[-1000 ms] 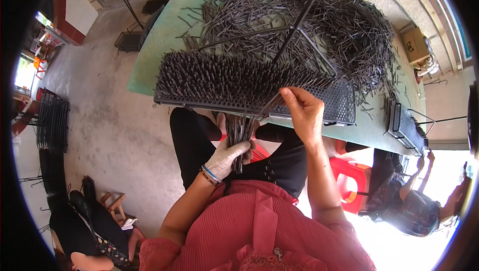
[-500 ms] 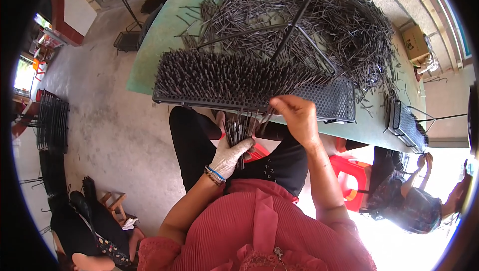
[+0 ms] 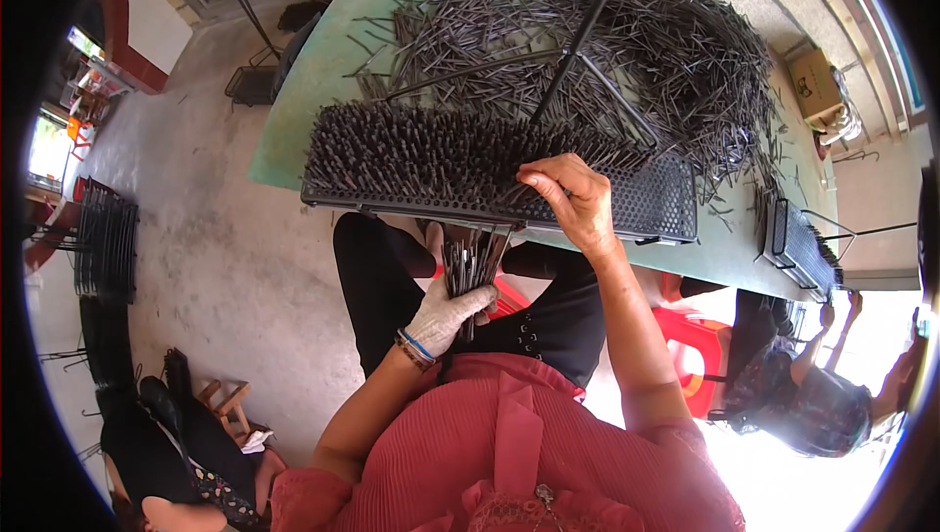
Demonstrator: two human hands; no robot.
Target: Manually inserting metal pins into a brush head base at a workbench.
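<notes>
My left hand (image 3: pixel 450 315), in a pale work glove, is closed round a bundle of thin dark sticks (image 3: pixel 473 263) whose tops point up toward the table edge. Above it, my bare right hand (image 3: pixel 576 197) pinches a thin dark stick over a black perforated rack (image 3: pixel 651 201); the fingers partly hide that stick. Many upright sticks (image 3: pixel 411 155) fill the rack's left and middle holes, while holes at its right end show bare. Metal rods (image 3: pixel 578 43) rise from behind the rack.
A big heap of loose dark sticks (image 3: pixel 685 62) covers much of the green table (image 3: pixel 289 131). Another rack (image 3: pixel 798 243) stands at the right, near a person (image 3: pixel 808 390). A second person (image 3: pixel 166 444) sits lower left. Stacked black racks (image 3: pixel 103 238) line the left side.
My right hand has moved up and slightly left, from just above the bundle to the rack among the upright sticks. My left hand keeps the bundle at nearly the same place.
</notes>
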